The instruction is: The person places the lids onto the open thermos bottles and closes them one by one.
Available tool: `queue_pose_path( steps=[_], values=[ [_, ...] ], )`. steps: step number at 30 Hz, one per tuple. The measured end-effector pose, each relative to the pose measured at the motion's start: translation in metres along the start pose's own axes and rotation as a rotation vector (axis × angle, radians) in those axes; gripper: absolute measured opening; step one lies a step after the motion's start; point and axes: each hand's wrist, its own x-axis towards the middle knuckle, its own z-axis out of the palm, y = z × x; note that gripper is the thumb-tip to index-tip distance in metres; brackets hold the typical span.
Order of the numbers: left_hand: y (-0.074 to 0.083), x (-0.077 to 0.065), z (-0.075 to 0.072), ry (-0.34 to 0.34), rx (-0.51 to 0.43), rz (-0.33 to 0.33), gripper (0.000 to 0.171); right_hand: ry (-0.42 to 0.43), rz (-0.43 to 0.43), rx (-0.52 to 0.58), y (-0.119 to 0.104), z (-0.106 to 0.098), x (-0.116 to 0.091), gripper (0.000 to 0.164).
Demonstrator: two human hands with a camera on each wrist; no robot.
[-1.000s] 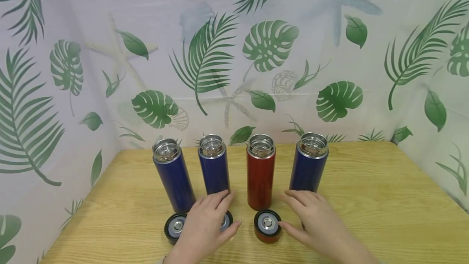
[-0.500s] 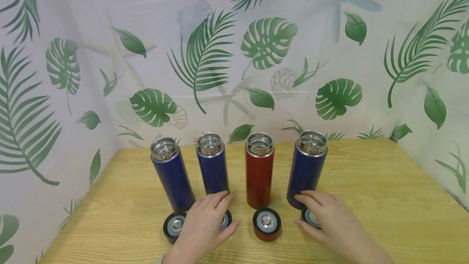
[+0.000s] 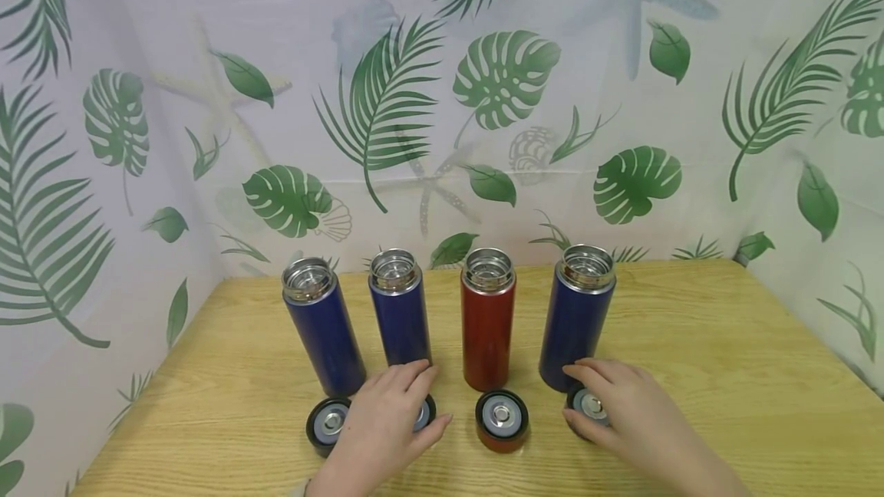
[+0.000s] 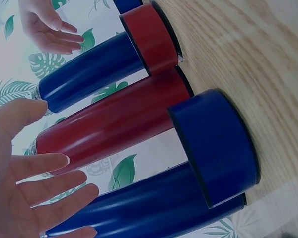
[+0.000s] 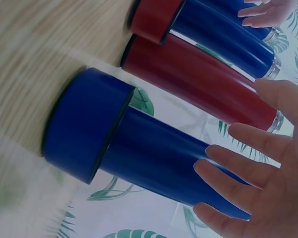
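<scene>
My left hand [image 3: 383, 428] hovers over an upturned blue lid [image 4: 216, 144], its fingers spread and holding nothing. Behind that lid stands a blue thermos bottle [image 3: 400, 324], uncapped, with its steel mouth showing. On the right, my right hand [image 3: 625, 416] is held with relaxed, parted fingers above another upturned blue lid [image 5: 87, 124], partly hidden by the hand in the head view. A second blue bottle [image 3: 578, 328] rises just behind it. Between the hands sit a red lid [image 3: 502, 422] and, behind it, an uncapped red bottle [image 3: 487, 336].
At the left end of the row a further blue bottle [image 3: 324, 343] stands uncapped, its lid [image 3: 330, 425] in front and partly covered by my left hand. Everything rests on a wooden table [image 3: 725, 374]. A leaf-printed cloth [image 3: 511, 98] hangs behind.
My right hand has moved right, away from the red lid to over the rightmost blue lid, which has come into view. The left hand has kept its place.
</scene>
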Motion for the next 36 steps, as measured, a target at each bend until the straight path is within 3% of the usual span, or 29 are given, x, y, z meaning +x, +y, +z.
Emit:
queue_pose_path(
  steps=[11, 22, 36],
  values=[
    [0.0, -0.002, 0.001, 0.004, 0.007, 0.011, 0.047, -0.085, 0.061, 0.002, 0.007, 0.006, 0.001, 0.04],
    [0.0, -0.002, 0.003, 0.003, 0.01, 0.023, 0.047, -0.086, 0.047, 0.014, 0.013, 0.013, 0.0, 0.039],
    [0.0, -0.001, 0.004, -0.014, 0.004, 0.043, 0.045, -0.171, 0.053, 0.018, 0.024, 0.02, 0.001, 0.04]
  ],
)
